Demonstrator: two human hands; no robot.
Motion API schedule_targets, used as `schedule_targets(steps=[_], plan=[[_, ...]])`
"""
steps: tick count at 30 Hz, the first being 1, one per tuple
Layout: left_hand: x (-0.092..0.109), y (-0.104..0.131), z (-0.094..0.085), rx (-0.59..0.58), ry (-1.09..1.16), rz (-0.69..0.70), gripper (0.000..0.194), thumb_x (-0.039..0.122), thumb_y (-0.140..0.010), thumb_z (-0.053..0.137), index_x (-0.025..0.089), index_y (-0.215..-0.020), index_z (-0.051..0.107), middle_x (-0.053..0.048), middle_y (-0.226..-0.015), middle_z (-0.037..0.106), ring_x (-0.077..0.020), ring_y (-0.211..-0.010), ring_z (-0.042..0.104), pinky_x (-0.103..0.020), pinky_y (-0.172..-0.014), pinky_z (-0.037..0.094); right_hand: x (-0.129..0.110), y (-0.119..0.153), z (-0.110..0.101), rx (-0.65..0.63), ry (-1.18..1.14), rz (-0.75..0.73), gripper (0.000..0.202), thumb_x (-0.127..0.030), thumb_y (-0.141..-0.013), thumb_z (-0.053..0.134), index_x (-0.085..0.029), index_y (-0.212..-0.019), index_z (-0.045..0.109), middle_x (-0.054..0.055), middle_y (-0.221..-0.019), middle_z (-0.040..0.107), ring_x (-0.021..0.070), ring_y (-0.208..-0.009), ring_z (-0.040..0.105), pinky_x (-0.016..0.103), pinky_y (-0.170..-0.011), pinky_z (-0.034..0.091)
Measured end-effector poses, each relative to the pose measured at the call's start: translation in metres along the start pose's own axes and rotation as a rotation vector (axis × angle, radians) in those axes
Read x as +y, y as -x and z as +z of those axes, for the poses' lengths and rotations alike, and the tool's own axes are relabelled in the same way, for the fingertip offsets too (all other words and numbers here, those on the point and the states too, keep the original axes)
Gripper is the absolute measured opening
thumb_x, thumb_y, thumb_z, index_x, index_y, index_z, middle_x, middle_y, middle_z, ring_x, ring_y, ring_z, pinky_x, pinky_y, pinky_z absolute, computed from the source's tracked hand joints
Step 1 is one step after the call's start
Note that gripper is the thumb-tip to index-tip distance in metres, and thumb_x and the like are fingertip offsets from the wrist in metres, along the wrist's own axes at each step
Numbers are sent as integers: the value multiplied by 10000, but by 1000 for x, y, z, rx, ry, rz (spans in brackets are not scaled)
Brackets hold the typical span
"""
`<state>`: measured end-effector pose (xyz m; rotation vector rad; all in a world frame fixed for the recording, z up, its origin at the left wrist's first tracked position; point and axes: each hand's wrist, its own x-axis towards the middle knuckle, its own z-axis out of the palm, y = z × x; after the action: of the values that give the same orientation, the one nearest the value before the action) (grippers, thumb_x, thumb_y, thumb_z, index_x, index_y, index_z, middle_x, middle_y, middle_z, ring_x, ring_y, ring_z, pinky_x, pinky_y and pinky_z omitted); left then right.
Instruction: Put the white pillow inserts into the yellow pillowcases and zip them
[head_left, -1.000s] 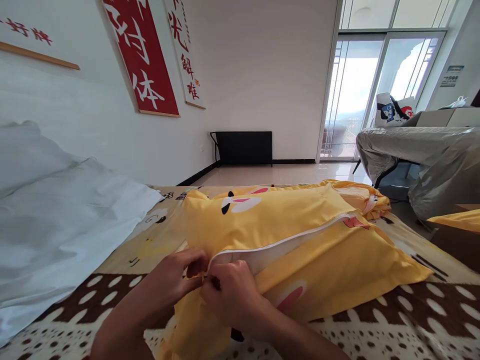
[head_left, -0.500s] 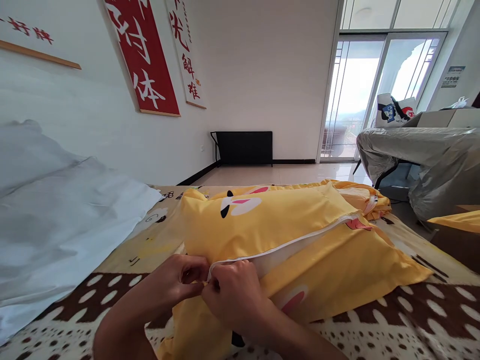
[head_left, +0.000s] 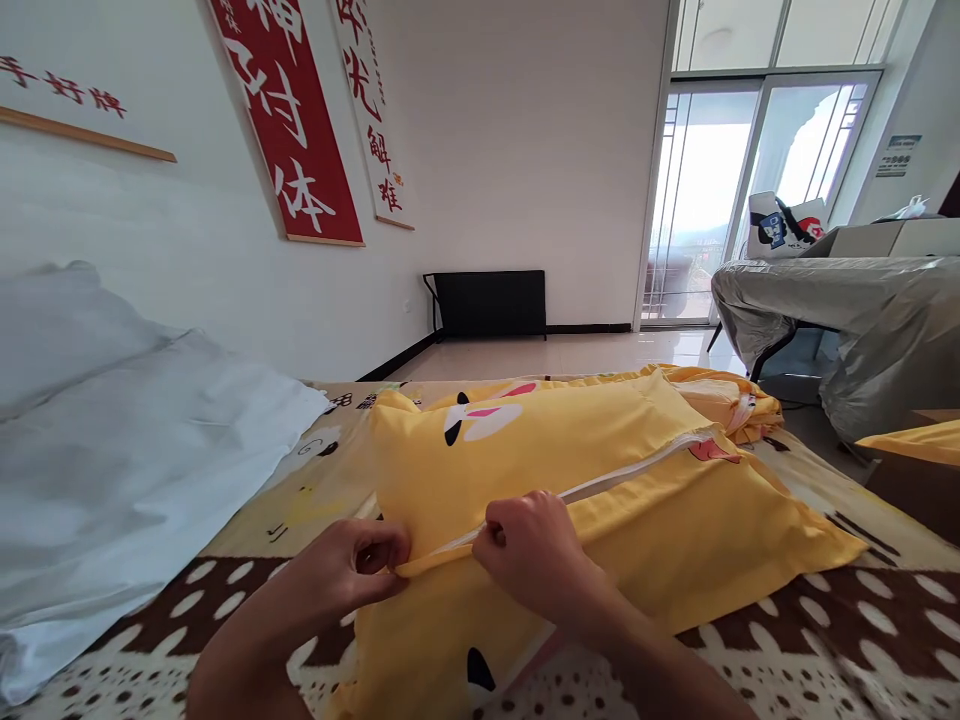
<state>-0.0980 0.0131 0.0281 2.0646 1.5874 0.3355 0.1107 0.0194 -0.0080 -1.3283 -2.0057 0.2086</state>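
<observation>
A yellow pillowcase (head_left: 570,430) with cartoon face prints lies in front of me, plumped out by a white filling. A white zipper (head_left: 637,468) runs slantwise along it, with its sides parted to the right. At the zipper's near-left end, my left hand (head_left: 356,565) pinches the pillowcase's edge between thumb and fingers. My right hand (head_left: 532,550) is closed on the zipper partway along; its fingers hide the pull. Between the two hands the zipper's sides lie together under a fold of cloth.
White bedding (head_left: 150,450) is heaped on the left. Beneath everything lies a patterned brown and cream blanket (head_left: 847,640). More yellow fabric (head_left: 727,395) is bunched behind the pillowcase. Farther right stands a plastic-covered table (head_left: 847,295) with boxes and a bag on it.
My right hand has moved right along the zipper, away from my left hand. The gap behind it has closed and less white shows. My left hand still pinches the corner.
</observation>
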Motion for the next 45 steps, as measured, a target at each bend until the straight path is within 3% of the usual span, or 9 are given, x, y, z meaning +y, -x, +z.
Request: schedule_targets(steps=[5, 12, 15, 18, 22, 25, 31, 38, 45], plan=[[-1, -1, 0, -28, 16, 7, 164, 249, -629, 512, 181, -571, 375, 47, -589, 269, -102, -591, 281, -239, -543, 217, 37, 10, -9, 60, -26, -34, 259, -197, -680, 493, -173, -505, 304, -57, -459, 220, 101, -506, 104, 266, -511, 131], [-9, -7, 5, 15, -3, 72, 121, 167, -610, 466, 182, -599, 347, 48, -620, 308, -100, -603, 305, -238, -548, 234, 90, 26, -37, 269, -4, -153, 295, -210, -788, 449, -182, -519, 332, -50, -470, 357, 78, -495, 331, 200, -586, 284], [4, -4, 10, 82, -104, 71, 89, 134, -629, 428, 187, -624, 357, 41, -642, 379, -112, -613, 357, -241, -568, 274, 99, 32, -35, 382, 10, -186, 305, -179, -796, 453, -184, -516, 332, -54, -456, 366, 74, -476, 358, 187, -571, 305], [38, 3, 22, 159, -222, 104, 79, 155, -715, 433, 200, -755, 485, 7, -833, 524, -147, -751, 484, -264, -686, 359, 100, 36, -32, 425, 39, -268, 333, -167, -807, 460, -184, -519, 293, -63, -441, 341, 67, -455, 352, 180, -560, 313], [92, -1, 53, 107, -323, 252, 263, 178, -770, 457, 230, -1014, 542, -49, -1083, 534, -215, -980, 505, -352, -860, 395, 97, 37, -34, 440, 38, -299, 343, -162, -806, 477, -186, -527, 279, -63, -431, 346, 67, -457, 382, 174, -541, 315], [115, -17, 76, 163, -496, 307, 290, 102, -737, 453, 188, -990, 564, -89, -1088, 544, -253, -1000, 481, -409, -879, 396, 96, 37, -36, 445, 35, -317, 349, -145, -802, 474, -185, -528, 263, -64, -425, 355, 67, -451, 376, 180, -532, 307], [117, -33, 87, 241, -631, 409, 226, 40, -770, 383, 165, -800, 569, -94, -938, 563, -225, -845, 498, -368, -742, 416, 96, 39, -36, 415, 24, -328, 322, -128, -794, 449, -183, -530, 273, -70, -429, 368, 64, -431, 336, 206, -561, 304], [122, -24, 87, 47, -653, 401, 107, 114, -722, 502, 163, -775, 581, -91, -897, 602, -237, -814, 524, -355, -682, 416, 100, 40, -34, 243, -24, -202, 280, -153, -778, 457, -178, -525, 339, -66, -459, 416, 70, -463, 333, 232, -618, 305], [123, -22, 83, 25, -619, 332, 145, 62, -681, 500, 170, -740, 578, -71, -903, 603, -223, -838, 532, -330, -668, 419, 110, 33, -57, 195, -21, -32, 284, -173, -707, 460, -177, -489, 277, -61, -455, 314, 85, -499, 286, 227, -591, 282]])
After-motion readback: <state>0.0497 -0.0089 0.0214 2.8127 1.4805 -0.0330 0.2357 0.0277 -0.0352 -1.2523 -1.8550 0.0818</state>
